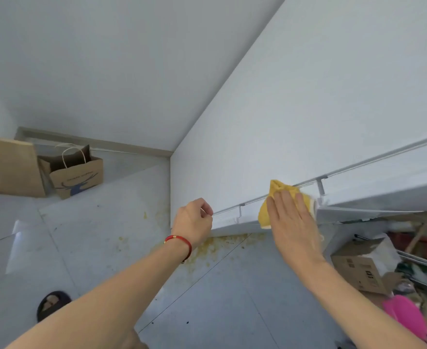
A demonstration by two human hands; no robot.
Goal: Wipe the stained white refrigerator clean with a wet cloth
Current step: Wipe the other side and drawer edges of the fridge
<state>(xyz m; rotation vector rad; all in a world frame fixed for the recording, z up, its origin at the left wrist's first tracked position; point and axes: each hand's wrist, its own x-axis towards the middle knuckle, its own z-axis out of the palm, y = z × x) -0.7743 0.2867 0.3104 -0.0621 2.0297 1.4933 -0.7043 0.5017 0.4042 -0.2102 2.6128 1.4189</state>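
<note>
The white refrigerator (295,109) fills the right and centre of the view, its door seam running diagonally low down. My right hand (293,222) lies flat with fingers spread, pressing a yellow cloth (277,195) against the door just at the seam. My left hand (194,220), with a red string bracelet on the wrist, is curled around the lower left corner edge of the door. Yellow-brown stains (217,245) spatter the floor under the refrigerator's corner.
Two brown paper bags (76,172) stand against the wall at the left. A cardboard box (363,263), metal rods and clutter sit at the lower right with a pink object (406,316). A dark slipper (51,303) shows at the bottom left on the grey tile floor (81,248).
</note>
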